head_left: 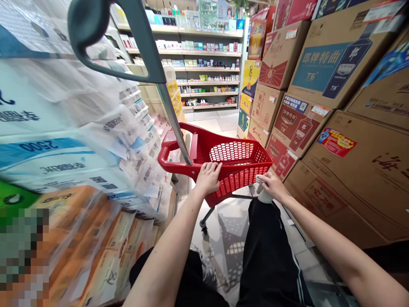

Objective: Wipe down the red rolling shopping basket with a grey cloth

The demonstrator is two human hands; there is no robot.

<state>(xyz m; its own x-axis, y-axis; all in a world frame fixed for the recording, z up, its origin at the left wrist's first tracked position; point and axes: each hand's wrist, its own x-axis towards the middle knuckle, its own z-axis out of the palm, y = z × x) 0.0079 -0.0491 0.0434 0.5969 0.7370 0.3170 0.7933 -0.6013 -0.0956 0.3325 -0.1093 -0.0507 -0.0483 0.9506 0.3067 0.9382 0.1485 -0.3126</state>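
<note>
My left hand [208, 177] rests on the near rim of a red plastic shopping basket [236, 160] on wheels, fingers curled over the edge. My right hand [270, 184] is closed at my raised foot, pinching the white sock [264, 195] just below the basket's right corner. My right leg in black trousers [268, 251] is lifted toward the basket. The basket's grey pull handle [128, 47] rises up and left on a metal rod [174, 121]. The basket looks empty inside.
Stacked packs of tissue paper [73, 140] fill the left side. Tall piles of cardboard cartons [345, 128] line the right. Store shelves with small goods [207, 68] stand at the far end of the narrow tiled aisle [223, 121].
</note>
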